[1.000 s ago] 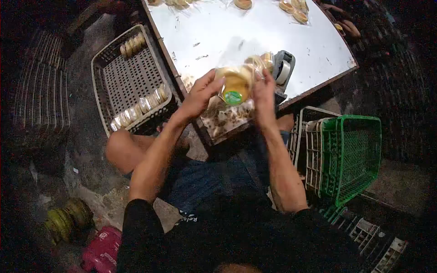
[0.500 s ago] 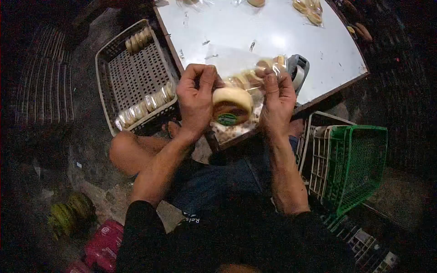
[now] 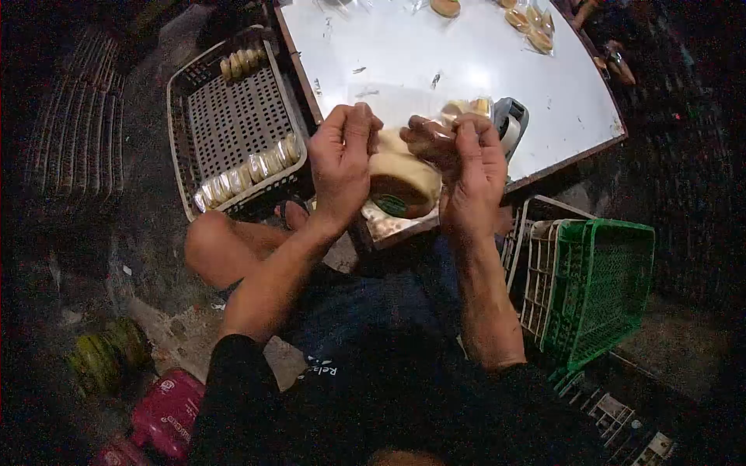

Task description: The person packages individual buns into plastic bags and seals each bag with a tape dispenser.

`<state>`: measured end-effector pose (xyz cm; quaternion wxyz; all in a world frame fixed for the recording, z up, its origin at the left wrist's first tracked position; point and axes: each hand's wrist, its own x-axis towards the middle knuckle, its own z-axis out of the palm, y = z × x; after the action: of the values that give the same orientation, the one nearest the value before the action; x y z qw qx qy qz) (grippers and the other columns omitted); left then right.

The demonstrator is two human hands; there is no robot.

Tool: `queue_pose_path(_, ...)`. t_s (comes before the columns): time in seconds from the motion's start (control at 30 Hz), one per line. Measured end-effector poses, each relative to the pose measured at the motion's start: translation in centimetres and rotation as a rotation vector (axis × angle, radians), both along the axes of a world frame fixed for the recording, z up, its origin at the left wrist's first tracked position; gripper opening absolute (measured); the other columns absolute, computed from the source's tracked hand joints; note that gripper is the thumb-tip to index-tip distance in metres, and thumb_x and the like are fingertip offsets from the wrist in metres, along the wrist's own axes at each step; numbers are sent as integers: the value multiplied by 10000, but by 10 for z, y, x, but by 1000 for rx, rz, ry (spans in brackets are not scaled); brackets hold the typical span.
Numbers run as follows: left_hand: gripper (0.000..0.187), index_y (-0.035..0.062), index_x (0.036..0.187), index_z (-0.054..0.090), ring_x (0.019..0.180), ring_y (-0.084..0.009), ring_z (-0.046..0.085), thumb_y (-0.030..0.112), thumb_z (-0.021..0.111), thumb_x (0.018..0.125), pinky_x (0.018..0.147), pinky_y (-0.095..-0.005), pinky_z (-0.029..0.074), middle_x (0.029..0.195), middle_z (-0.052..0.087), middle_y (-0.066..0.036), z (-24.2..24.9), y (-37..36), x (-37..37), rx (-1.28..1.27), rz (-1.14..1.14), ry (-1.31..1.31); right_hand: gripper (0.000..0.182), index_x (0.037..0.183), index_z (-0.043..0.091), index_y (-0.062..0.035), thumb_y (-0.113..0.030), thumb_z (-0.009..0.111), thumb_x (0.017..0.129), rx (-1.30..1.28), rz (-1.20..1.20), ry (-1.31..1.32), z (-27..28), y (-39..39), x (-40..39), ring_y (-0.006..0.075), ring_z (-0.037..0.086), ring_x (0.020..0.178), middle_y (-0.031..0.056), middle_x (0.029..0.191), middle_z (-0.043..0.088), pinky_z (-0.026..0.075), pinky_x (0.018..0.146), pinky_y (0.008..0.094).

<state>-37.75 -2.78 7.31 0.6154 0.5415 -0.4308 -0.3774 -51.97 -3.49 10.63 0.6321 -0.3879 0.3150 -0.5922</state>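
In the head view, a round bun in a clear plastic bag (image 3: 404, 180) is held up between both hands, above the near edge of the white tabletop (image 3: 482, 62). The left hand (image 3: 342, 167) is clamped on the left side of the bag, and the right hand (image 3: 466, 175) is pinched on its top, probably so that the film stays tight. A tape dispenser (image 3: 509, 124) is placed just right of the hands. A grey crate (image 3: 233, 124) with wrapped buns is seen at the left.

small food-packing workshop – white table (image 3: 466, 70) with bagged pastries (image 3: 532, 17), plastic crates (image 3: 598, 287), tape dispenser (image 3: 509, 124)
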Motion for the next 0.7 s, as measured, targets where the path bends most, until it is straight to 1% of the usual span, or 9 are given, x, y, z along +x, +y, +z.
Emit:
queue_pose_path(0.07, 330, -5, 751, 599, 641, -85, 500, 234, 522, 965, 617, -226, 443, 626, 509, -8, 9, -1, 4, 74, -84, 18, 172, 995, 447, -81, -252, 464, 986, 6, -16, -10, 4, 2, -1, 276, 666, 850, 224, 998, 661, 534, 732, 336)
queue_pose_path(0.1, 266, -18, 900, 572, 734, -125, 531, 235, 519, 962, 706, -258, 463, 749, 534, -49, 16, -4, 7, 280, -256, 103, 194, 1009, 443, -75, -266, 465, 985, -20, -64, -19, -1, 0, 2, 273, 667, 833, 229, 995, 661, 535, 729, 334)
queue_pose_path(0.23, 441, -26, 1263, 340, 1026, -249, 508, 163, 551, 925, 950, -356, 392, 1091, 477, -162, -9, -1, 0, -510, 262, -475, 165, 986, 475, -67, -231, 489, 977, 2, -50, -74, -5, 4, 6, 216, 636, 864, 155, 975, 655, 510, 768, 302)
queue_pose_path(0.33, 312, -74, 1073, 570, 844, -201, 624, 173, 627, 891, 786, -308, 494, 951, 648, -146, 27, 21, -24, -136, -168, -169, 159, 984, 508, -48, -206, 503, 971, -103, -176, 170, -14, 9, 5, 177, 600, 911, 94, 973, 631, 484, 817, 283)
queue_pose_path(0.4, 281, -61, 953, 647, 768, -147, 657, 215, 623, 907, 695, -264, 524, 834, 690, -113, 24, 15, -14, 101, -204, 75, 165, 997, 528, -33, -194, 510, 966, -253, -331, 460, -1, 10, 10, 156, 575, 939, 64, 983, 607, 467, 848, 276)
queue_pose_path(0.5, 257, -58, 968, 636, 743, -132, 657, 193, 587, 935, 661, -242, 536, 820, 689, -96, 19, 8, -12, 235, -178, 440, 347, 1224, 496, -11, -251, 482, 974, -849, -531, 950, -23, 7, 11, 284, 579, 1059, 163, 1207, 566, 457, 914, 351)
queue_pose_path(0.57, 247, -61, 959, 621, 724, -137, 658, 183, 605, 924, 643, -238, 534, 820, 691, -99, 19, 10, -15, 136, -104, 352, 426, 1304, 469, -6, -280, 463, 978, -875, -500, 1053, -32, 12, 21, 388, 524, 1157, 213, 1304, 512, 422, 965, 433)
queue_pose_path(0.63, 196, -32, 938, 601, 731, -130, 636, 157, 638, 901, 610, -213, 511, 822, 674, -78, 19, 18, -16, 96, -61, 272, 389, 1253, 520, -5, -274, 465, 978, -462, -177, 794, -40, 21, 20, 390, 500, 1183, 207, 1291, 525, 397, 977, 461)
queue_pose_path(0.7, 177, -5, 930, 602, 745, -113, 606, 165, 642, 900, 627, -212, 496, 829, 652, -49, 12, 9, -9, -289, 60, -192, 295, 1122, 617, -4, -222, 528, 945, -143, 64, 587, -41, 21, 16, 370, 557, 1073, 201, 1194, 576, 430, 902, 464)
